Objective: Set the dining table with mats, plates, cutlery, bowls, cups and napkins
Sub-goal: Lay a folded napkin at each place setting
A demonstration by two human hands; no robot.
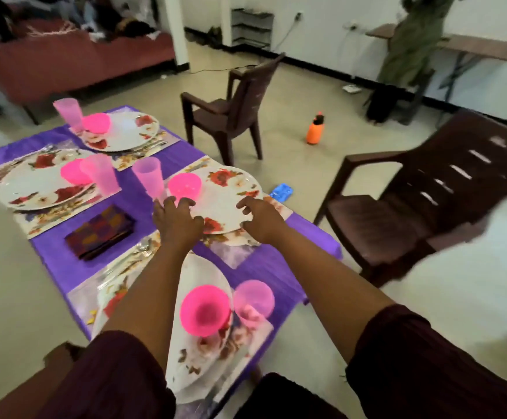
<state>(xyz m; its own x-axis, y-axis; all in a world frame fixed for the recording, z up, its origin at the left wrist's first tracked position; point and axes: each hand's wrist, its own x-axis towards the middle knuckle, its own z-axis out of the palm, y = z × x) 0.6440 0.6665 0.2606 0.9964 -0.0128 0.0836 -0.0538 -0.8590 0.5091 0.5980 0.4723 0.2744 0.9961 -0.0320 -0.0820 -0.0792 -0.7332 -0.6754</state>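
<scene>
**2 hands over the far-right plate**

4 settings are laid on the purple table (73, 269). The left hand (177, 220) and right hand (261, 219) hover at the near rim of the floral plate (228, 204), fingers loosely curled, grasping nothing, probably to square it on its mat (231, 252). The folded napkins (101, 232) lie mid-table, long axis running near-left to far-right.

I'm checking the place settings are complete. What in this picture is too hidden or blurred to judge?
- Nearest plate: left forearm crosses it; bottom edge cuts its mat.
- Cutlery beside it: blurred, pieces uncountable.
- Left hand and right hand on the far plate: whether they grip its rim is unclear.
- Napkins: dark folded stack, count unreadable.
</scene>
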